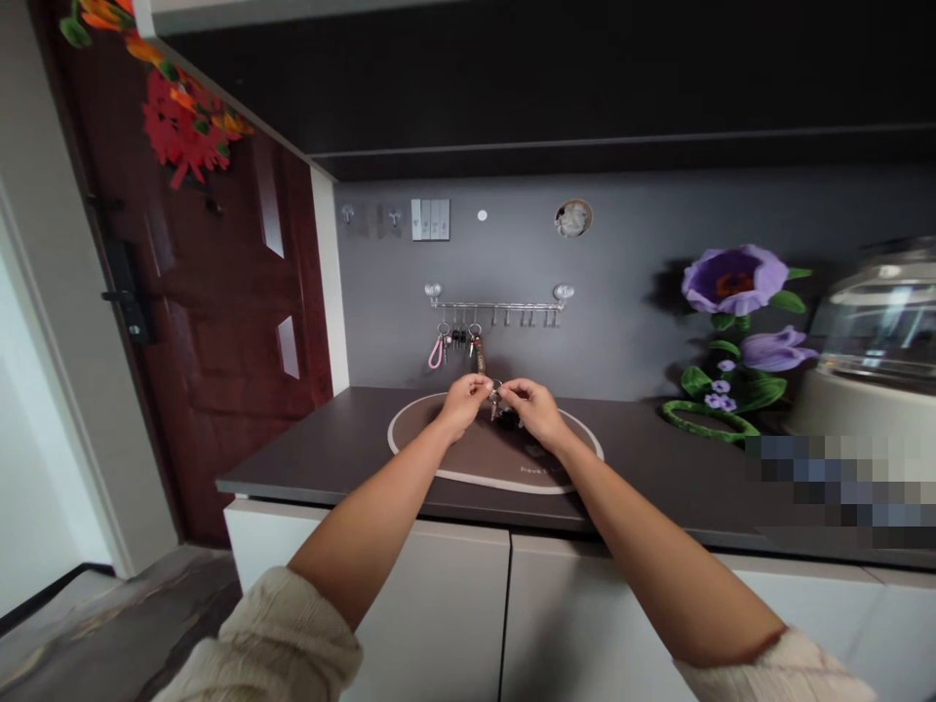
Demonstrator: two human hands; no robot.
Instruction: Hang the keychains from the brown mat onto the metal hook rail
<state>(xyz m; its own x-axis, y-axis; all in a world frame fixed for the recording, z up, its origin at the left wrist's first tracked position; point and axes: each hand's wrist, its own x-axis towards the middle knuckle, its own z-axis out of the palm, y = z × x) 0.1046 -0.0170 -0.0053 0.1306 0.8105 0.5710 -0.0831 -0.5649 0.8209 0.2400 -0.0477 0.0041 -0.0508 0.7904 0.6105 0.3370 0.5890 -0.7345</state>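
Note:
Both hands meet above the brown oval mat [483, 460], pinching a small bunch of keys [494, 402] on a metal ring between them. My left hand [464, 405] closes thumb and forefinger on the left side of the ring. From the right, my right hand [535, 408] pinches the ring's other side. A dark item [507, 419] shows below the ring, partly hidden by the right fingers; I cannot make out its kind. Just behind, a hook rail [497, 306] on the wall carries several keys, among them a pink strap [436, 352] and a brown key fob [481, 356].
On the right of the dark countertop [643, 468] stand purple fabric flowers [735, 281] and a glass-topped appliance [877, 322]. A shelf [512, 88] overhangs the counter. Wall switches [431, 219] sit above the rail. At left is a dark red door [219, 292].

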